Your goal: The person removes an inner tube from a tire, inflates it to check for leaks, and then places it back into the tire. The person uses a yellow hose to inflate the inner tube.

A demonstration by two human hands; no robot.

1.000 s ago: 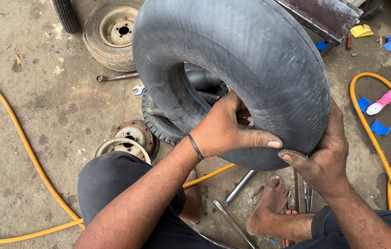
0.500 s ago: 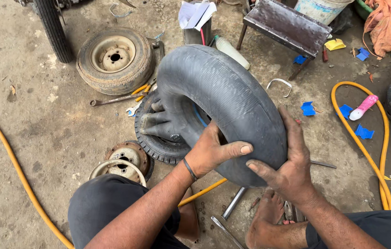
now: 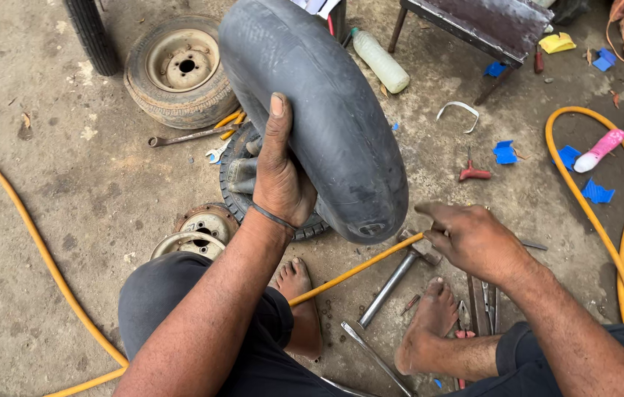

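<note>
We sit on the floor (image 3: 47,191) with our bare feet out in front. Our left hand (image 3: 279,173) is wrapped around the side of a big, puffed-up black inner tube (image 3: 327,110) and holds it up off the floor. The fingers curl over its inner edge and the thumb points up along the rubber. The tube stands on edge, tilted a little, and its low end hangs just above our feet.

Our right hand (image 3: 470,239) is off the tube, just beside its low end. It is loose and holds nothing, with the fingers bent a little and pointing at the rubber.

Under the tube lies a small black tyre (image 3: 242,176), flat on the floor. Next to it, near our left knee, are two round metal rim halves (image 3: 198,231). A hammer (image 3: 400,272) lies between our feet, and a thin yellow hose (image 3: 360,268) runs across it. Further away we see an old wheel (image 3: 180,70) lying flat, with a spanner (image 3: 183,137) just below it. A plastic bottle (image 3: 379,60) lies near the top of the tube. On the right, a thick yellow hose (image 3: 591,213) makes a loop around bits of blue scrap (image 3: 596,192).
</note>
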